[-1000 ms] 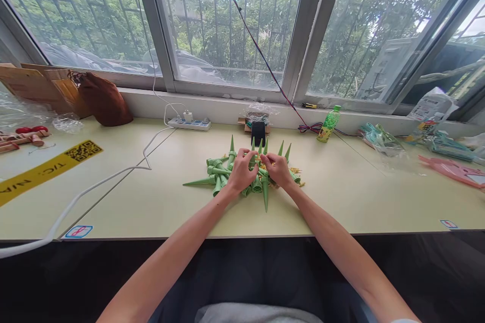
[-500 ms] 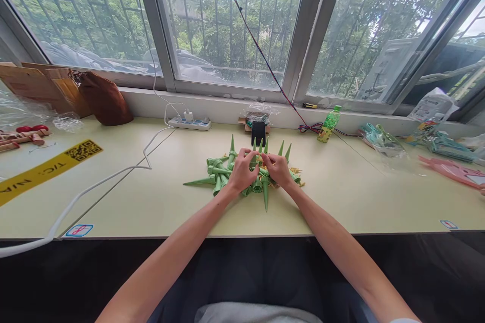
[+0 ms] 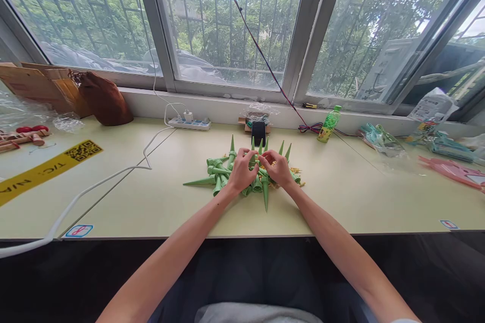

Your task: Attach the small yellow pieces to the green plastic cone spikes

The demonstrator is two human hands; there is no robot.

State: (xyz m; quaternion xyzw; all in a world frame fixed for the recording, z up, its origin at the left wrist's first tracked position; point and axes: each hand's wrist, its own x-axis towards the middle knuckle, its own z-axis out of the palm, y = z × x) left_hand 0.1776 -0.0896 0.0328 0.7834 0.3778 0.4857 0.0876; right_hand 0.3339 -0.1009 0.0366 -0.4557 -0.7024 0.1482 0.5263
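Note:
My left hand is closed around a green plastic watering spike, largely covered by my fingers. Beside it, my right hand is closed in a pinch at the top of that spike; whatever its fingertips hold is too small to make out. A heap of similar green spikes lies left of and below my hands, hollow collars and pointed tips turned various ways. Several spikes stand points up behind my hands. Small yellow pieces are scattered by my right hand.
A black phone-like object stands behind the spikes. Further back are a power strip and a green drink bottle. A white cable crosses the table's left side. A brown bag sits at far left, plastic-wrapped items at right.
My right hand has shifted slightly, its fingers drawing in closer to the left fingertips. My left hand and the heap look the same.

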